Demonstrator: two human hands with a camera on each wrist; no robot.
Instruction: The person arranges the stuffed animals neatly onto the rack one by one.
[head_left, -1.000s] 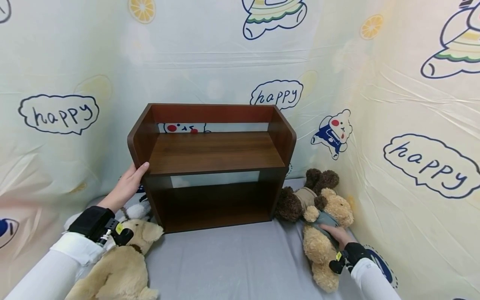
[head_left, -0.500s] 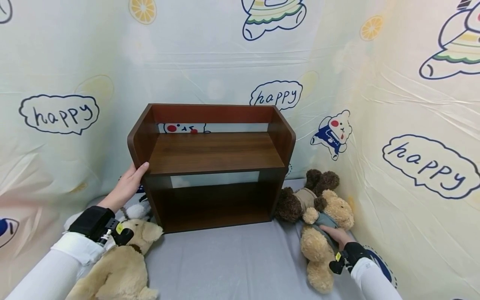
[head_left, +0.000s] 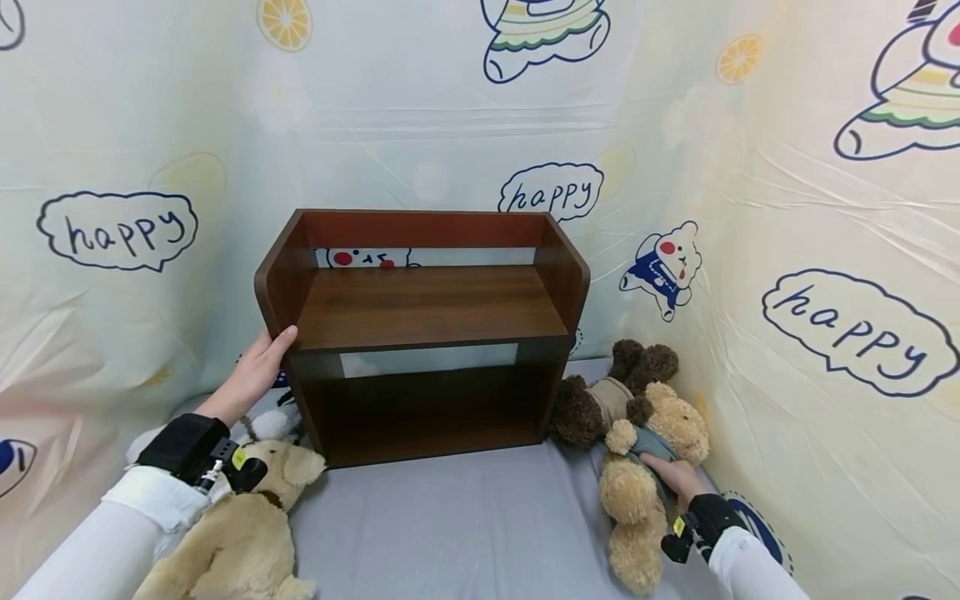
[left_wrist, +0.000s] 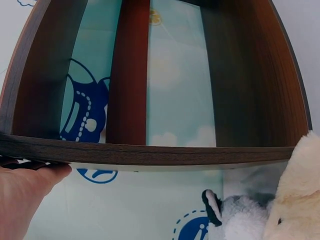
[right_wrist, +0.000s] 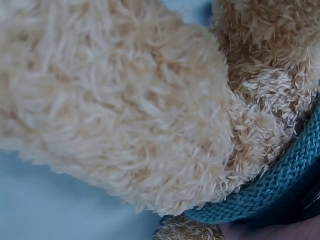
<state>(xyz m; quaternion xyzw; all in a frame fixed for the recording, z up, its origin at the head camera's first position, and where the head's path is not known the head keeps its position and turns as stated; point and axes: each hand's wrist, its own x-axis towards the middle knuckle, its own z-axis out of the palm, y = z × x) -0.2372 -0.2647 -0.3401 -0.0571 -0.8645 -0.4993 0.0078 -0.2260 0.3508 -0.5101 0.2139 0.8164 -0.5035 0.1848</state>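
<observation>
A dark brown wooden two-tier shelf (head_left: 435, 304) stands against the cloth backdrop. My left hand (head_left: 257, 372) touches its left side panel, the thumb at the front edge and the other fingers mostly hidden behind the panel. In the left wrist view, that hand (left_wrist: 27, 195) lies along the panel's outer face. My right hand (head_left: 677, 477) holds a light brown teddy bear (head_left: 628, 492) by the body, at its blue-grey knit sweater (head_left: 651, 439). Curly fur fills the right wrist view, with part of the hand (right_wrist: 270, 231) under the teal knit hem (right_wrist: 250, 202).
A dark brown plush (head_left: 576, 410) in a beige top lies between the shelf and the teddy bear. Left of the shelf are a cream plush dog (head_left: 232, 542) and a grey-white plush (head_left: 273, 422). Everything rests on a grey cloth (head_left: 442, 533); a printed curtain rises behind and right.
The teddy bear's legs have swung slightly left and down, while my right hand has shifted a little downward with it. My left hand and the shelf stay in place.
</observation>
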